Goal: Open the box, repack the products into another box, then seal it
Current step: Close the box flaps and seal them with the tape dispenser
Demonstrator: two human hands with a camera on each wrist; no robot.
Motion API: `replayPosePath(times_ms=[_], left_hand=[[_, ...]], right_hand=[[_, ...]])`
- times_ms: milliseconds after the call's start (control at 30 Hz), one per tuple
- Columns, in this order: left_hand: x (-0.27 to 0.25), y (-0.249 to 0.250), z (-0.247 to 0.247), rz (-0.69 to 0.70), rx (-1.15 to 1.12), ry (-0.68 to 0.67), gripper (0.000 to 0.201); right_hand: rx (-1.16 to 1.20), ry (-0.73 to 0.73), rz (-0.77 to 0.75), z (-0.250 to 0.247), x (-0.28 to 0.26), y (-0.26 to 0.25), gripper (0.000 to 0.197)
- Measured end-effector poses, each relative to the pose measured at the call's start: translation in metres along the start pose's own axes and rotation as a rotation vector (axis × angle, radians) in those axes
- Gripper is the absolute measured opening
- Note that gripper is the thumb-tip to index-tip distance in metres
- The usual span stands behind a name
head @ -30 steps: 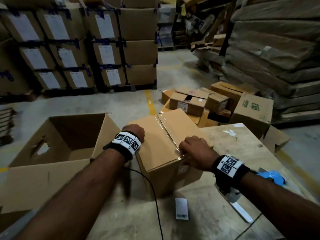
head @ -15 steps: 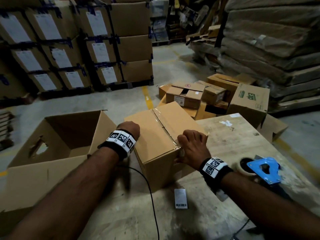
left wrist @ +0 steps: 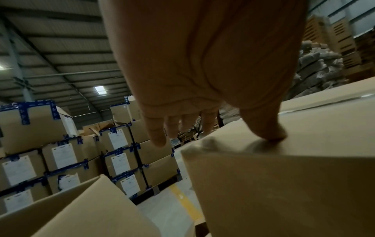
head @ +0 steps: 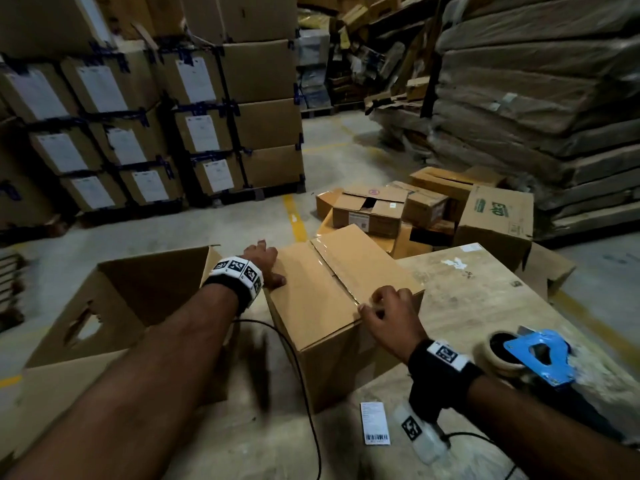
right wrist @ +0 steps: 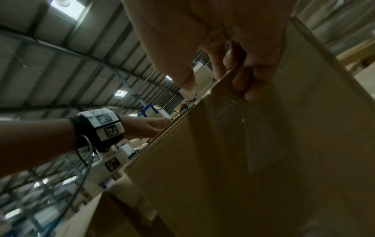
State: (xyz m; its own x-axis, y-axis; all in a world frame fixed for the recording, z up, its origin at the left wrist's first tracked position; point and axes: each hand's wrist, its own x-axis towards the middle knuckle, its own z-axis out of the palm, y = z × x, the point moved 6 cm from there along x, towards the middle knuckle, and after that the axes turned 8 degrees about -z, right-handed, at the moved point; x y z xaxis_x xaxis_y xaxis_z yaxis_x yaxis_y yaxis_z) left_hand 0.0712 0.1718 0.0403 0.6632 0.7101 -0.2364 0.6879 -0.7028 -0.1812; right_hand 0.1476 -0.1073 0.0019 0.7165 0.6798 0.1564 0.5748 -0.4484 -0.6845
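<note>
A sealed brown box (head: 322, 306) stands on the wooden table (head: 485, 292), with clear tape (head: 332, 268) along its top seam. My left hand (head: 265, 266) rests on the box's far left corner. Its thumb (left wrist: 270, 128) presses the top and its fingers (left wrist: 160, 136) hang straight past the corner. My right hand (head: 384, 313) is at the near top edge where the seam ends. There its fingers (right wrist: 243, 83) curl onto the tape strip (right wrist: 261, 136) that runs down the side. An open empty carton (head: 138, 306) stands to the left.
A blue tape dispenser (head: 535, 355) lies on the table at right, and a barcode tag (head: 375, 422) in front of the box. A black cable (head: 304, 375) trails off my left wrist. Loose boxes (head: 381, 209) sit on the floor beyond, with stacked cartons (head: 156, 133) behind.
My right hand has slid back from the box top to its near edge and curled its fingers at the tape end. The left hand has shifted slightly along the far corner.
</note>
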Motion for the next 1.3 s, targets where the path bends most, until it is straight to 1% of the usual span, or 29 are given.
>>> replayPosePath(times_ms=[33,100,167,267,333,433,500,600,667,700,800,867,933,1000,1033,1067,1167,1233,1300], left_hand=[[0.004,0.000,0.000,0.021,-0.007,-0.037,0.081],[0.009,0.002,0.000,0.071,-0.014,-0.108,0.085],[0.011,0.002,0.000,0.082,0.002,-0.126,0.087],[0.007,0.003,0.001,0.056,-0.004,-0.103,0.088],[0.002,0.008,0.005,0.028,-0.022,-0.075,0.089],[-0.009,0.020,0.012,-0.054,-0.035,-0.014,0.091],[-0.013,0.025,0.016,-0.118,-0.057,-0.011,0.094],[-0.014,0.027,0.016,-0.175,-0.074,-0.036,0.101],[-0.016,0.027,0.013,-0.194,-0.069,-0.049,0.104],[-0.018,0.027,0.012,-0.203,-0.071,-0.053,0.105],[-0.029,0.030,0.010,-0.227,-0.069,-0.072,0.100],[-0.038,0.034,0.013,-0.226,-0.072,-0.078,0.087],[-0.047,0.040,0.015,-0.210,-0.083,-0.095,0.079],[-0.053,0.049,0.015,-0.178,-0.069,-0.122,0.081],[-0.054,0.054,0.014,-0.157,-0.062,-0.134,0.083],[-0.055,0.059,0.013,-0.144,-0.055,-0.144,0.084],[-0.056,0.068,0.007,-0.138,-0.046,-0.155,0.081],[-0.055,0.069,0.005,-0.149,-0.036,-0.154,0.079],[-0.059,0.072,-0.001,-0.145,0.023,-0.138,0.074]], right_hand=[[0.002,-0.025,0.017,0.000,0.003,0.000,0.035],[-0.029,-0.056,0.001,0.000,0.004,-0.001,0.040],[-0.052,-0.077,0.002,-0.003,0.008,0.000,0.045],[-0.120,-0.136,0.051,-0.014,0.031,0.009,0.050],[-0.196,-0.178,0.056,-0.024,0.053,0.017,0.055],[-0.313,-0.282,0.067,-0.037,0.087,0.029,0.064],[-0.323,-0.370,0.072,-0.039,0.099,0.025,0.078],[-0.472,-0.565,-0.005,-0.022,0.089,0.013,0.113],[-0.568,-0.608,-0.089,-0.010,0.069,0.013,0.130],[-0.567,-0.594,-0.115,-0.007,0.061,0.015,0.133],[-0.506,-0.526,-0.197,-0.006,0.056,0.019,0.124],[-0.475,-0.550,-0.244,-0.013,0.061,0.022,0.115],[-0.454,-0.537,-0.262,-0.029,0.070,0.029,0.101],[-0.461,-0.448,-0.255,-0.047,0.082,0.040,0.081],[-0.488,-0.413,-0.246,-0.052,0.086,0.046,0.073],[-0.519,-0.401,-0.238,-0.055,0.089,0.050,0.070],[-0.553,-0.438,-0.241,-0.049,0.091,0.056,0.071],[-0.548,-0.433,-0.264,-0.047,0.090,0.059,0.071],[-0.561,-0.422,-0.288,-0.045,0.090,0.062,0.072]])
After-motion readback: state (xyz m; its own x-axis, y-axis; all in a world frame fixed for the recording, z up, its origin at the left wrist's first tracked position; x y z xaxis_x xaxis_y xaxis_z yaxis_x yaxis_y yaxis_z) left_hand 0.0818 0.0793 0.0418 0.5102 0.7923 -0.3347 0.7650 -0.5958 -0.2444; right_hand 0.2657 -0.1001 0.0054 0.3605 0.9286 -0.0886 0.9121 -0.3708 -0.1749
